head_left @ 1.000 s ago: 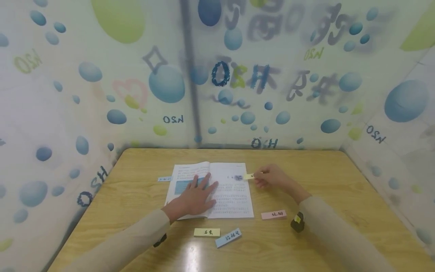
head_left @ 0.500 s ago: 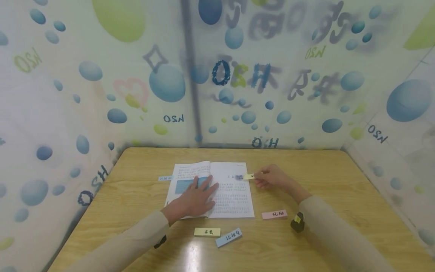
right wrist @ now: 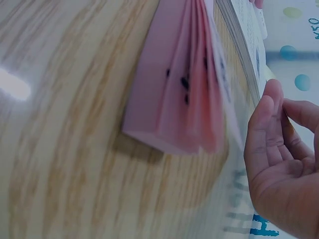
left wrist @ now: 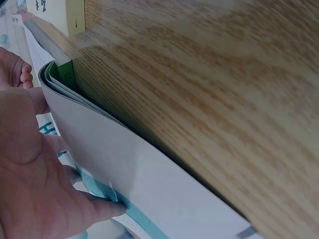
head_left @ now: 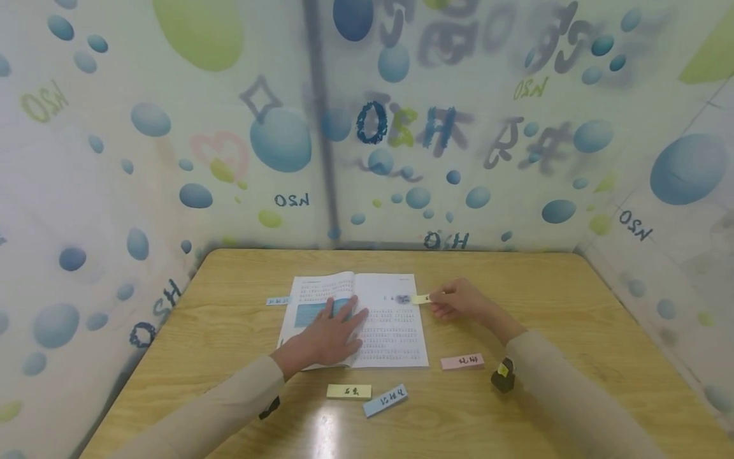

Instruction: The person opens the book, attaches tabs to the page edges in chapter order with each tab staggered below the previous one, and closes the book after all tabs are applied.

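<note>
on open book [head_left: 392, 328], left hand [head_left: 328, 336] spread — right fingers [head_left: 443, 298] pinching yellow strip [head_left: 421, 299]

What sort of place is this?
Probably a small study booth, though I can't be sure: a table has bubble-patterned walls on three sides, and an open book and sticky notes lie on it.

Here's the wood-grain table [head_left: 545, 299], pale and round-cornered, a bright glare shining off its near side! Centre stage, an open booklet [head_left: 395, 350] lies flat, pages up. Just below it, a yellow sticky-note pad [head_left: 349, 392], and right beside that a blue pad [head_left: 386, 401], sitting aslant! Over on the right, a pink pad [head_left: 462, 362], sheets fanning apart at one end!
</note>
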`<state>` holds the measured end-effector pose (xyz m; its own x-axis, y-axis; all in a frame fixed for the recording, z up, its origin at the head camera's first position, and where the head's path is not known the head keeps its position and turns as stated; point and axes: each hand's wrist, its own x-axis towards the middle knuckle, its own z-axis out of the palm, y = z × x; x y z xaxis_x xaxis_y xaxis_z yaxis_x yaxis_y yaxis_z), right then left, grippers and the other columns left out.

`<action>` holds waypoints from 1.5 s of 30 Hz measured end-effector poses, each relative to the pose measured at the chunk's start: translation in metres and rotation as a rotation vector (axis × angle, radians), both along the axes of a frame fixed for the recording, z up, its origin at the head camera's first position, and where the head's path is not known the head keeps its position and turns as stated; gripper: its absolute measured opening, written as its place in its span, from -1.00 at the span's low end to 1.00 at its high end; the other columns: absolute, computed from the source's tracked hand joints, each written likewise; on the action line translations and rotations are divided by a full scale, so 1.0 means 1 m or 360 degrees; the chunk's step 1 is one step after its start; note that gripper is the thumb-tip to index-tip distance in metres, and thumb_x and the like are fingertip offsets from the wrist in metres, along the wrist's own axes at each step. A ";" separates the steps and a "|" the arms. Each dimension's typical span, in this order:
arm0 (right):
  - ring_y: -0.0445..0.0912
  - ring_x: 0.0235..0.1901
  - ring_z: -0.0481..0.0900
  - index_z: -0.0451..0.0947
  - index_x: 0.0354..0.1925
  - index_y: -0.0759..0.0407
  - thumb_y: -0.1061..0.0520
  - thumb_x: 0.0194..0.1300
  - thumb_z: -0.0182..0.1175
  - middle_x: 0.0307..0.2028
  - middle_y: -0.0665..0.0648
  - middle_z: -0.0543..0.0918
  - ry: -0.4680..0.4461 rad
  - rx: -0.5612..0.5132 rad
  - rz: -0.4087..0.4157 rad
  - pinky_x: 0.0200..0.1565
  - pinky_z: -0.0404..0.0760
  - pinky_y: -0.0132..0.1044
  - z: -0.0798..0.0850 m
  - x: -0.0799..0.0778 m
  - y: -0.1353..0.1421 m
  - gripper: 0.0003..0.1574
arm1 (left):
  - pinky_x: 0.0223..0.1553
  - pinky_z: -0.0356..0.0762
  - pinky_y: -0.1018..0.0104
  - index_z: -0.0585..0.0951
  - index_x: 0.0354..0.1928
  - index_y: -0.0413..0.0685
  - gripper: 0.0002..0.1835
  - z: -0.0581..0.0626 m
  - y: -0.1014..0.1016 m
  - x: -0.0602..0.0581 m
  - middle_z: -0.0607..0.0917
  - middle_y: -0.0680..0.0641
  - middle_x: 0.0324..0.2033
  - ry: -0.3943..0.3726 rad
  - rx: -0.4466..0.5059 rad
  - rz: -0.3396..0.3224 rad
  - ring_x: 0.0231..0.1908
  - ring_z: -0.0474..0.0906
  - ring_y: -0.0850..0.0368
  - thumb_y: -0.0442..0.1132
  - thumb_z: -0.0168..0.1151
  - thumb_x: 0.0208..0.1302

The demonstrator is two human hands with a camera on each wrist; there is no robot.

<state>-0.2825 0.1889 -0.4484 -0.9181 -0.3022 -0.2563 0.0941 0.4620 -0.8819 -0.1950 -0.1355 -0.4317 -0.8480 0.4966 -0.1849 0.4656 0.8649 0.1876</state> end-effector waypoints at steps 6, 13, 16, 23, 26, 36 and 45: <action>0.02 -0.33 0.73 0.64 -0.07 0.43 0.15 0.47 0.22 -0.32 0.22 0.72 -0.0011 -0.0017 0.0012 -0.23 0.74 -0.16 0.001 0.001 0.000 -0.69 | 0.38 0.03 -0.32 0.19 0.59 0.05 -0.34 -0.001 0.000 -0.001 -0.02 -0.21 0.58 0.0006 0.0010 -0.0003 0.49 -0.17 -0.42 0.06 0.00 0.56; 0.01 -0.36 0.73 0.64 -0.11 0.45 0.19 0.45 0.21 -0.34 0.23 0.73 -0.0080 -0.0070 0.0069 -0.25 0.74 -0.17 -0.001 0.002 0.004 -0.72 | 0.40 -0.01 -0.30 0.19 0.59 0.05 -0.34 0.000 0.001 -0.001 -0.02 -0.21 0.58 0.0006 0.0009 -0.0006 0.50 -0.17 -0.37 0.06 -0.01 0.56; 0.01 -0.37 0.73 0.64 -0.13 0.45 0.19 0.46 0.20 -0.34 0.23 0.73 -0.0092 -0.0083 0.0108 -0.26 0.74 -0.17 -0.002 0.002 0.005 -0.73 | 0.40 -0.01 -0.30 0.19 0.59 0.05 -0.34 0.000 0.001 -0.001 -0.02 -0.21 0.58 -0.0001 0.0012 0.0003 0.50 -0.17 -0.37 0.06 0.00 0.56; 0.00 -0.36 0.73 0.65 -0.13 0.43 0.17 0.47 0.20 -0.34 0.22 0.72 -0.0103 -0.0068 0.0132 -0.26 0.73 -0.19 -0.004 0.001 0.006 -0.72 | 0.43 -0.10 -0.27 0.21 0.58 0.03 -0.34 -0.002 0.002 -0.003 0.00 -0.21 0.57 0.0003 0.0005 0.0000 0.52 -0.14 -0.29 0.05 0.03 0.55; 0.00 -0.36 0.73 0.65 -0.12 0.44 0.18 0.47 0.20 -0.35 0.22 0.73 -0.0102 -0.0058 0.0125 -0.27 0.73 -0.20 -0.005 0.001 0.006 -0.72 | 0.44 -0.17 -0.26 0.24 0.56 0.00 -0.34 -0.002 0.005 -0.006 0.04 -0.23 0.56 0.0024 -0.0009 -0.0004 0.52 -0.11 -0.24 0.03 0.06 0.54; 0.00 -0.35 0.73 0.66 -0.14 0.42 0.17 0.48 0.19 -0.35 0.21 0.73 -0.0094 -0.0021 0.0137 -0.26 0.73 -0.20 -0.002 0.002 0.004 -0.72 | 0.44 -0.09 -0.23 0.27 0.53 -0.13 -0.32 0.003 0.045 -0.021 0.11 -0.30 0.53 -0.0015 0.0118 0.0102 0.50 -0.12 -0.38 0.02 0.10 0.51; 0.01 -0.35 0.73 0.66 -0.12 0.43 0.15 0.47 0.20 -0.35 0.21 0.73 -0.0093 -0.0040 0.0163 -0.26 0.74 -0.17 -0.001 0.003 0.004 -0.70 | 0.46 -0.10 -0.15 0.15 0.57 -0.17 -0.24 0.001 0.088 -0.036 0.01 -0.27 0.56 -0.0084 0.0165 0.0195 0.51 -0.14 -0.32 0.13 -0.01 0.55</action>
